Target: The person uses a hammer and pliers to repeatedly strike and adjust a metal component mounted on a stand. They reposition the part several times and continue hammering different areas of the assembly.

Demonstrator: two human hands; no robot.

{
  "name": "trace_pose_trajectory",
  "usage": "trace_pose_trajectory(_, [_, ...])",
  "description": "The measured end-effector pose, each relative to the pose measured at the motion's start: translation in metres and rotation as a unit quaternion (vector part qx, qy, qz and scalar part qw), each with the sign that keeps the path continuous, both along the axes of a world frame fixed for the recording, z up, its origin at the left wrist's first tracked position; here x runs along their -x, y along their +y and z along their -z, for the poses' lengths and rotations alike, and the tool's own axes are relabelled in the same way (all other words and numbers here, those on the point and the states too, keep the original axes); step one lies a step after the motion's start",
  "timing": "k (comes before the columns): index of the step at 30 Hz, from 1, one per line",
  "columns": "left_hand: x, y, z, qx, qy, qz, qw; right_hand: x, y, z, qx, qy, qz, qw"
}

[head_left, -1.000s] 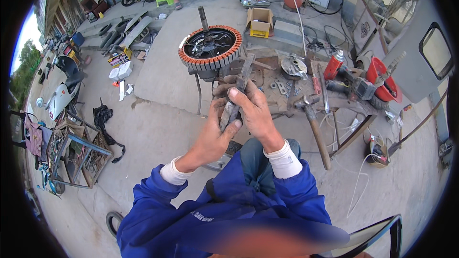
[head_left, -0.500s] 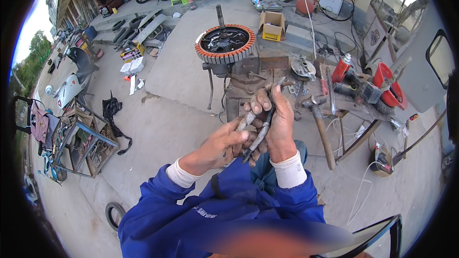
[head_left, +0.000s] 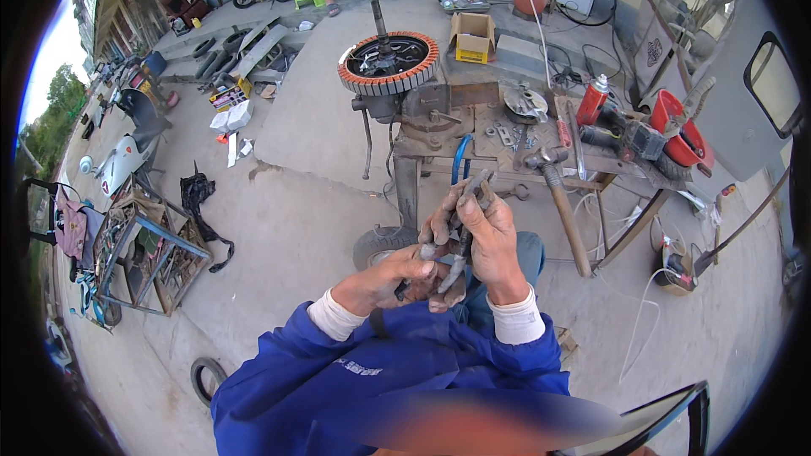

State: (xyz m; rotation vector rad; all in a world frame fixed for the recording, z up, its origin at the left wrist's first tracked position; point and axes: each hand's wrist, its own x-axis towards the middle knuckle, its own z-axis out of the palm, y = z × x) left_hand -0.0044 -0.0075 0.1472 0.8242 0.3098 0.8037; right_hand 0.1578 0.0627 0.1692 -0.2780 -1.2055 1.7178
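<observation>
In front of my chest I hold a pair of pliers (head_left: 480, 183) with worn, grey-wrapped handles, their dark jaws pointing away from me. My right hand (head_left: 492, 249) is closed around them near the jaws. The fingers of my left hand (head_left: 384, 280) pinch the end of one handle, and part of that grip is hidden behind the fingers. Beyond my hands, a motor stator (head_left: 390, 84) with a ring of orange windings sits flat on a vise (head_left: 427, 110) at the bench's left end, a shaft standing up from its middle.
The metal workbench (head_left: 473, 148) carries a hammer (head_left: 559, 194), a red spray can (head_left: 594, 100), a power tool (head_left: 638, 149), a red bowl (head_left: 676, 131) and a round metal cover (head_left: 525, 105). A tool rack (head_left: 152, 245) stands left. An open carton (head_left: 471, 36) lies behind.
My hands have lowered and drawn back from the bench with the pliers, uncovering a blue handle and small parts at its edge. The left fingers have shifted on the handle.
</observation>
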Motion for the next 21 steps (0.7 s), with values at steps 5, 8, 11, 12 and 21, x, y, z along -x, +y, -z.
trace_pose_trajectory(5, [-0.008,-0.017,0.021,0.009,0.028,-0.018,0.999,-0.011,-0.015,0.021,0.021,-0.012,0.011,1.0])
trace_pose_trajectory(8, [-0.017,-0.028,0.022,0.013,0.076,-0.053,0.996,-0.018,-0.025,0.024,0.057,-0.044,0.028,0.997])
trace_pose_trajectory(11, [-0.025,-0.036,0.029,0.027,0.108,-0.089,0.99,-0.024,-0.029,0.025,0.043,-0.062,0.072,0.995])
trace_pose_trajectory(12, [-0.026,-0.038,0.028,0.025,0.114,-0.1,0.988,-0.024,-0.03,0.025,0.044,-0.07,0.091,0.992])
trace_pose_trajectory(21, [-0.03,-0.043,0.048,-0.007,0.222,-0.213,0.951,-0.028,-0.043,0.036,-0.19,-0.233,0.385,0.873])
